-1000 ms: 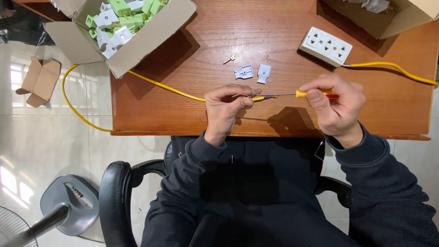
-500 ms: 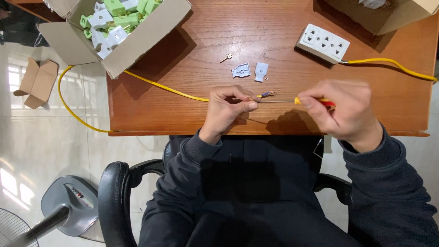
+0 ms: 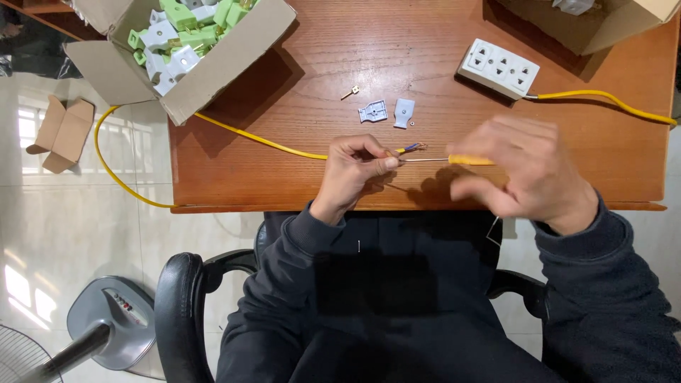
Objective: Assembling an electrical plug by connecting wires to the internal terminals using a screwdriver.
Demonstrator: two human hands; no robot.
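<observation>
At the centre of the frame, over the near edge of the desk (image 3: 298, 181), I see my left hand (image 3: 355, 170) pinched shut on the end of the yellow cable (image 3: 262, 140). Its stripped wire ends (image 3: 415, 147) stick out just past my fingertips and point toward the right of the frame. The cable's long axis runs from that pinch up and to the left across the wood, passes beside the cardboard box, then loops off the desk edge over the pale floor at the left.

Just right of it, my right hand (image 3: 528, 174) is blurred with motion; it is curled around the yellow handle of a screwdriver (image 3: 454, 160). The tool lies almost level across the frame, its thin metal shaft pointing left, with the tip meeting my left fingertips near the wire ends.

Above the hands, two small grey plug pieces (image 3: 386, 112) lie side by side on bare wood, and a small brass screw (image 3: 350, 91) rests just to their upper left. Further right sits a white socket strip (image 3: 499, 69), with a yellow lead leaving its right end.

In the upper left, an open cardboard box (image 3: 213, 71) holds a heap of green and white plastic parts (image 3: 181, 35). A second open box (image 3: 603, 28) in the upper right shows one white piece; the rest of its inside I cannot tell.
</observation>
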